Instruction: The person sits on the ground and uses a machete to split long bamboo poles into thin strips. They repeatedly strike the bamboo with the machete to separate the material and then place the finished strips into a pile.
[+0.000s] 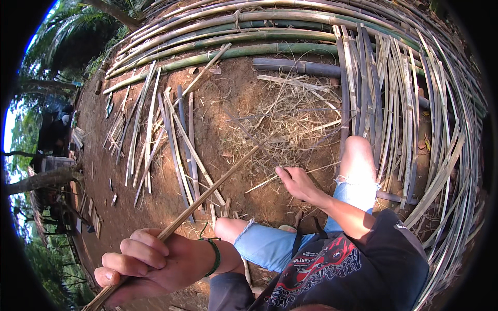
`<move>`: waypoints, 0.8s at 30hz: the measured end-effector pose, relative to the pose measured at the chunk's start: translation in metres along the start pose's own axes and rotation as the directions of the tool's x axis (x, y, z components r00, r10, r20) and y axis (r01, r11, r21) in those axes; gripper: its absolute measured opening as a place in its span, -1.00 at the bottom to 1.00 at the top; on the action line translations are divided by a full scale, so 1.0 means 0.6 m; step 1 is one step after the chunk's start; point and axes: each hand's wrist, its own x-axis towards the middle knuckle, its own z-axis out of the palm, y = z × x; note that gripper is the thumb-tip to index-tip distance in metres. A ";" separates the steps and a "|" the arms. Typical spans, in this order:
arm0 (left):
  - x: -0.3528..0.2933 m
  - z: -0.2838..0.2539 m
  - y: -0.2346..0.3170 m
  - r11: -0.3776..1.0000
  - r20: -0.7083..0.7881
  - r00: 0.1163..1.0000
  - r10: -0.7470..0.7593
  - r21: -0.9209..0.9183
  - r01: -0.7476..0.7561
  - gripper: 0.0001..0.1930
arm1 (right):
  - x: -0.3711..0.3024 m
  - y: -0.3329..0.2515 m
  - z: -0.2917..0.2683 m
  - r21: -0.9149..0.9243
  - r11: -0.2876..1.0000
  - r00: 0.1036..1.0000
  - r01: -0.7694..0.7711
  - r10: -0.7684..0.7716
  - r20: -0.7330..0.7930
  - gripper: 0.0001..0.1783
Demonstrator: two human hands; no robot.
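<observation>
My left hand (132, 262), with a green cord at its wrist, is closed around a long split bamboo strip (210, 192). The strip slants up and away to the right, and its far end lies above a heap of thin shavings. Near that far end is my right hand (298, 185), its thumb stretched forward and its other fingers curled underneath. Whatever the right fingers hold is hidden by the hand itself. A thin dark sliver (241, 127) shows beyond the strip's far end, over the shavings (295, 114).
Long bamboo poles (223, 54) lie across the far side. Many split strips (394, 98) rest in rows at the right, some over a dark pole (295, 66). More loose strips (179, 140) lie on the brown soil left of centre. My bent knees (358, 155) flank the work.
</observation>
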 end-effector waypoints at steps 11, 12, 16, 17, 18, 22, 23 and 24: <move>0.022 0.046 -0.028 0.991 -0.087 0.996 0.028 0.133 -0.017 -0.51 | 0.017 0.022 -0.013 0.069 0.998 1.000 0.013 -0.014 0.013 -0.32; 0.024 0.048 -0.032 0.987 -0.112 0.993 0.041 0.161 -0.023 -0.52 | 0.010 0.002 -0.014 0.079 0.993 0.996 0.086 -0.087 0.020 -0.33; 0.043 0.045 -0.057 0.988 -0.121 0.992 0.027 0.152 -0.008 -0.53 | 0.039 0.070 -0.015 0.025 0.999 0.999 0.045 -0.044 -0.032 -0.31; 0.049 0.041 -0.058 0.993 -0.117 0.993 0.004 0.114 0.010 -0.53 | 0.062 0.120 -0.021 -0.006 0.998 0.996 -0.064 0.063 -0.059 -0.30; 0.050 0.040 -0.058 0.997 -0.116 0.993 -0.021 0.074 0.029 -0.52 | 0.074 0.156 -0.028 -0.036 0.984 0.981 -0.174 0.170 -0.089 -0.28; 0.047 0.056 -0.065 0.990 -0.166 0.986 0.010 0.137 0.013 -0.49 | 0.056 0.086 -0.028 -0.034 0.999 0.999 -0.010 0.008 -0.049 -0.30; 0.052 0.061 -0.073 0.987 -0.230 0.972 0.043 0.160 -0.005 -0.51 | 0.042 0.044 -0.033 0.035 0.999 0.999 0.040 -0.039 -0.031 -0.33; 0.058 0.065 -0.079 0.984 -0.225 0.974 0.041 0.178 0.000 -0.51 | 0.042 0.046 -0.031 0.039 0.995 0.995 0.089 -0.087 -0.048 -0.33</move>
